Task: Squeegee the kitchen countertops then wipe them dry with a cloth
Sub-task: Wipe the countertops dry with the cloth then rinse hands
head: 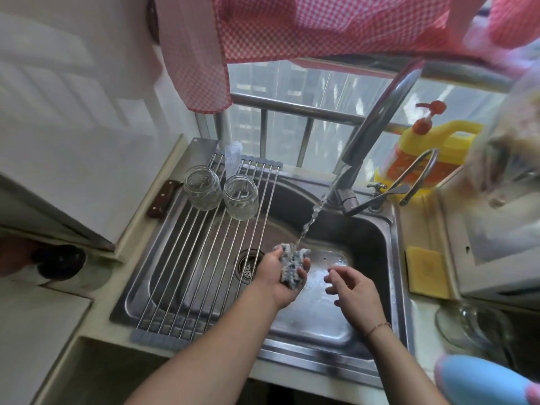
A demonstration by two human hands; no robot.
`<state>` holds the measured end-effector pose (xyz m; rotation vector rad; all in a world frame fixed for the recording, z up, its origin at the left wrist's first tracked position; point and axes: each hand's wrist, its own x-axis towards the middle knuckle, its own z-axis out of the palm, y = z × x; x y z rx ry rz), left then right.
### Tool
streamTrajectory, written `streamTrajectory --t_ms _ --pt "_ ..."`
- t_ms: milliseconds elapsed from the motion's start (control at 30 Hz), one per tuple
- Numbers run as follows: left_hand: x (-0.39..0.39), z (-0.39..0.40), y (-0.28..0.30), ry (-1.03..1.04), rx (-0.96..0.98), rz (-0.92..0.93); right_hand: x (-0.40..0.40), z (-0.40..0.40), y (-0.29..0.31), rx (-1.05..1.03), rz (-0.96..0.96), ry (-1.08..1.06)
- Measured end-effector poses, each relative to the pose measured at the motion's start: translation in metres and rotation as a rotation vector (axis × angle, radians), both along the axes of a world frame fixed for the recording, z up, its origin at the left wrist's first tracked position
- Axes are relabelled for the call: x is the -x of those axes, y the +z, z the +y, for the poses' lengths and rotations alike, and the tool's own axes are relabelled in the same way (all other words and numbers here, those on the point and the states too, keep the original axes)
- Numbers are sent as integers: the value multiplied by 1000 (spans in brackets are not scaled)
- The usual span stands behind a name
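My left hand (277, 280) holds a bunched, speckled blue-and-white cloth (289, 263) over the steel sink (391, 258). A stream of water from the tall faucet (377, 124) falls onto the top of the cloth. My right hand (355, 290) hovers just right of it, fingers spread, holding nothing. The pale countertop (96, 283) runs along the sink's left and right sides. No squeegee shows in this view.
A roll-up wire rack (204, 258) covers the sink's left half and carries two upturned glass jars (222, 191). A knife (162, 198) lies left of it. A yellow sponge (426, 271), detergent bottle (423, 159) and glass lid (473, 325) sit right. A checked curtain (263, 30) hangs above.
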<state>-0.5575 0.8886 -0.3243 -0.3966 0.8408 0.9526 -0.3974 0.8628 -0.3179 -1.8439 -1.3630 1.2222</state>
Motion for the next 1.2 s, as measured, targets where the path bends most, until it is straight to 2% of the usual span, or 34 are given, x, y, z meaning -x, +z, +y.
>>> streamTrajectory --t_ms 633,1200 --pt "17 -17 27 36 -33 2 24 3 21 -28 69 76" --pt "4 1 23 -10 -54 30 6 8 18 -57 10 111"
